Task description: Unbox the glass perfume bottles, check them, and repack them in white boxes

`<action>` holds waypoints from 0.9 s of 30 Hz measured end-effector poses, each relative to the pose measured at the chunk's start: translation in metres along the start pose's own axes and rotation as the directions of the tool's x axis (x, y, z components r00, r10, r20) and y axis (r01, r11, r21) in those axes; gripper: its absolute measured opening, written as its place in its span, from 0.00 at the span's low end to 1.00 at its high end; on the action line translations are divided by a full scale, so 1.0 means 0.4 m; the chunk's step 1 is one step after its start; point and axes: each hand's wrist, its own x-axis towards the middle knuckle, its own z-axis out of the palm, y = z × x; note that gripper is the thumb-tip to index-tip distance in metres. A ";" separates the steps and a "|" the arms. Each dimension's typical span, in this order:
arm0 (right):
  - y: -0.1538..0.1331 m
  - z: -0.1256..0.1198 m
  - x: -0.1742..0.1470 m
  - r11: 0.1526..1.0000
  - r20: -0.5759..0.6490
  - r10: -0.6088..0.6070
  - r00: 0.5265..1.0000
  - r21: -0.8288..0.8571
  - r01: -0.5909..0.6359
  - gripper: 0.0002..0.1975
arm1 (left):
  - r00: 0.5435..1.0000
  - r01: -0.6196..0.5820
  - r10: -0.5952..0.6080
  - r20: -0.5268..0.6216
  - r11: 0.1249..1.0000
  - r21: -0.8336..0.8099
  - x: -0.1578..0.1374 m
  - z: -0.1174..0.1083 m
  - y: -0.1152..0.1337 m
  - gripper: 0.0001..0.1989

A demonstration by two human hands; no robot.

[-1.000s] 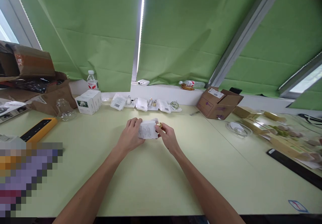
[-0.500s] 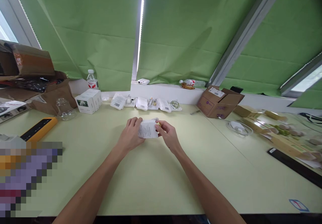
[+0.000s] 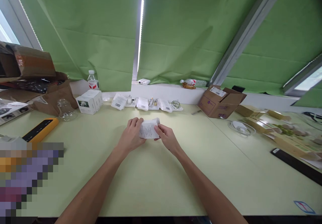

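Over the pale-green tabletop (image 3: 153, 183), left hand (image 3: 131, 134), fingers curled, grips the left end of a text-printed white carton (image 3: 148, 130) while right hand (image 3: 167, 137) pinches its right end between thumb and fingers; barcoded packs (image 3: 142, 103) beyond, green blinds (image 3: 181, 26) farthest.

Gold piece gone from view, right grip (image 3: 167, 138) now onto white box (image 3: 148, 130)

The small box (image 3: 149, 130) is white with grey print, the tabletop (image 3: 151, 180) pale yellow-green.
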 end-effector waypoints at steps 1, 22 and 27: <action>-0.001 0.000 -0.001 1.000 0.014 0.004 1.000 -0.012 -0.004 0.22 | 1.000 -0.010 0.010 0.003 1.000 0.001 0.000 0.001 0.000 0.32; 0.020 0.008 -0.003 0.995 0.009 -0.037 0.999 -0.092 0.038 0.17 | 1.000 -0.021 0.021 0.007 0.999 0.027 -0.001 0.005 -0.002 0.32; 0.026 0.008 -0.001 0.988 0.032 -0.029 0.999 -0.151 0.033 0.18 | 0.999 -0.040 0.040 0.002 0.999 0.031 -0.001 0.005 -0.002 0.33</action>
